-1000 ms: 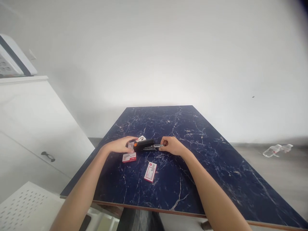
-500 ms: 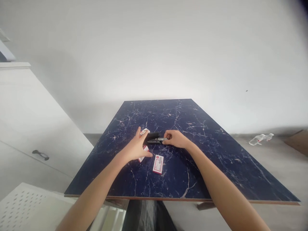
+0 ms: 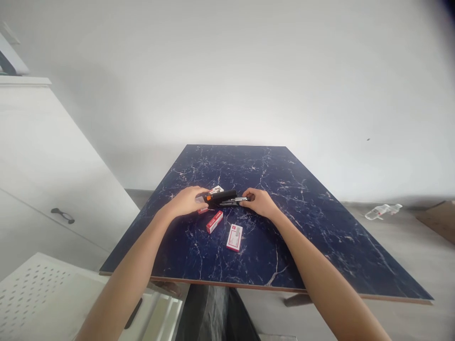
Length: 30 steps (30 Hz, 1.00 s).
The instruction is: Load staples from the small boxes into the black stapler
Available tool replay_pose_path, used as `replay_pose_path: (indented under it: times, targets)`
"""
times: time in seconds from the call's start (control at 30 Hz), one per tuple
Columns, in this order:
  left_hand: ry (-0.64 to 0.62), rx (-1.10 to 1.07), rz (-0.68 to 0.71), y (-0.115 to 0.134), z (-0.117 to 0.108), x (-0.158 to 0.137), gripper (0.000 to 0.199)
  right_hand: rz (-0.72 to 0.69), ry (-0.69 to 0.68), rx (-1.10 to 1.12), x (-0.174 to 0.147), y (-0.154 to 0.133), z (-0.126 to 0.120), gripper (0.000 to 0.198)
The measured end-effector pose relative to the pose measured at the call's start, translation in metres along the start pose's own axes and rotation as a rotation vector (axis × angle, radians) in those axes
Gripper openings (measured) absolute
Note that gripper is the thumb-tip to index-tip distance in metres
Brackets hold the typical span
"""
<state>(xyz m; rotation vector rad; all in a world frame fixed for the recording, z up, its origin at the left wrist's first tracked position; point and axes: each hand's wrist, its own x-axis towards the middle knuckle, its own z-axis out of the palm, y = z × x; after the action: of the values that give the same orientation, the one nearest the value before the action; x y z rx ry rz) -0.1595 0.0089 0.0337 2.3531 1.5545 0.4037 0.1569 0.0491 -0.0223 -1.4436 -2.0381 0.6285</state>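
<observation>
Blue marbled table [image 3: 295, 232], black stapler [image 3: 226, 194] near its middle, lying crosswise between the two hands. Left hand [image 3: 185, 201] at the end with the orange part [image 3: 209, 198]: thumb and forefinger bracket it, gap between them — whether they press on it or only rest there, I cannot tell. Right hand [image 3: 262, 202] at the opposite end, fingertips pinched on the metal rail [image 3: 234, 200] beneath the black top. White picture box [image 3: 216, 189] just behind the stapler; red box [image 3: 214, 222] in front; white-and-red box [image 3: 234, 237] nearer the body, flat, apart from both hands. Something see-through by the left thumb, too blurred to name. On handling, my judgement: let the left hand take a firm hold of the orange end so the body cannot twist, and keep the right pinch light, any force running straight along the rail rather than sideways. Fingertips best kept clear of the gap under the top — it could nip. More bare table around the stapler would help; the boxes crowd it.
</observation>
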Motion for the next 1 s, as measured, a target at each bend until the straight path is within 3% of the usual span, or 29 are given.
replay_pose_path:
  times: [0.23, 0.4, 0.57, 0.63, 0.73, 0.8, 1.0]
  targets:
    - [0.065, -0.023, 0.025, -0.001, 0.011, 0.004, 0.045, 0.131, -0.027, 0.063, 0.0, -0.005, -0.015, 0.032]
    - [0.132, -0.082, 0.03, -0.005, 0.023, 0.012, 0.044, 0.118, -0.087, 0.025, -0.004, -0.004, -0.023, 0.032]
    - [0.273, -0.111, 0.184, 0.012, 0.02, 0.007, 0.038, 0.058, -0.084, -0.043, -0.007, -0.003, -0.022, 0.029]
    - [0.217, -0.247, 0.242, 0.024, 0.017, 0.001, 0.037, 0.03, -0.075, -0.071, -0.008, -0.003, -0.021, 0.028]
    - [-0.076, -0.439, 0.297, 0.036, 0.019, -0.004, 0.047, -0.017, -0.086, -0.068, -0.008, -0.005, -0.019, 0.034]
    - [-0.18, -0.472, 0.291, 0.039, 0.025, -0.004, 0.046, -0.03, -0.089, -0.055, -0.008, -0.005, -0.018, 0.038]
    - [-0.035, -0.498, 0.218, 0.036, 0.044, 0.004, 0.029, -0.022, -0.053, -0.039, -0.007, -0.001, -0.017, 0.036]
